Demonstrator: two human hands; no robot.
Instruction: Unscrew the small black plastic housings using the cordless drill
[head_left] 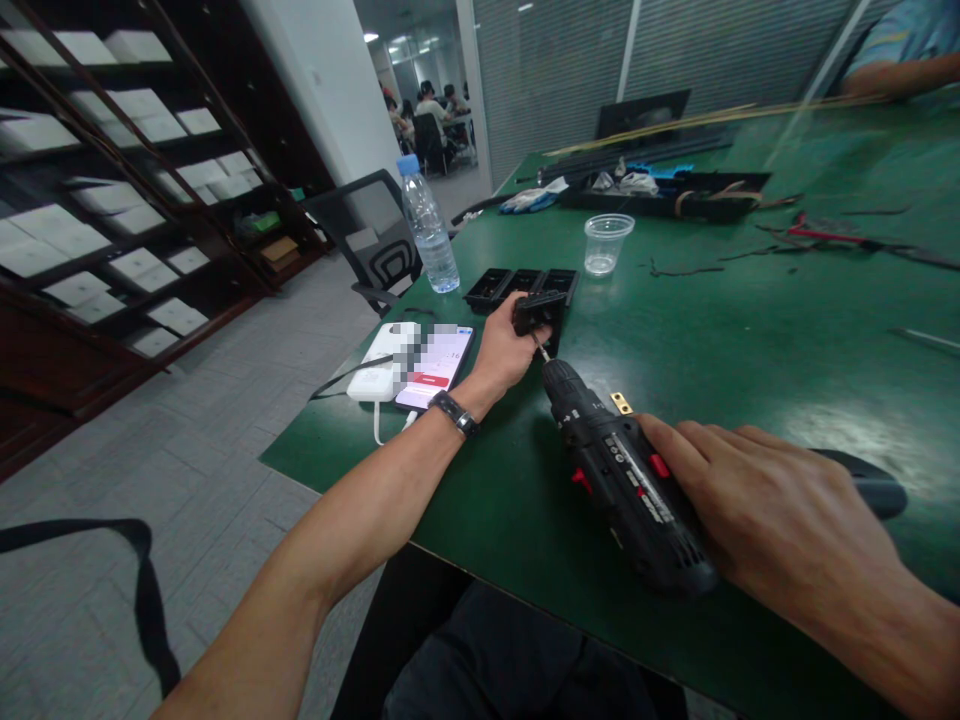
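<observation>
Black cordless drill (626, 480) w/ red switches, lying tilted, bit tip against small black plastic part (538, 311) held just above worktop.

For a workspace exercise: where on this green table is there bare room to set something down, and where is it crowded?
Bare: the green table between the plastic cup and the drill. Crowded: the left edge, with water bottle, black trays, phone and left hand; also the far tool tray.
</observation>
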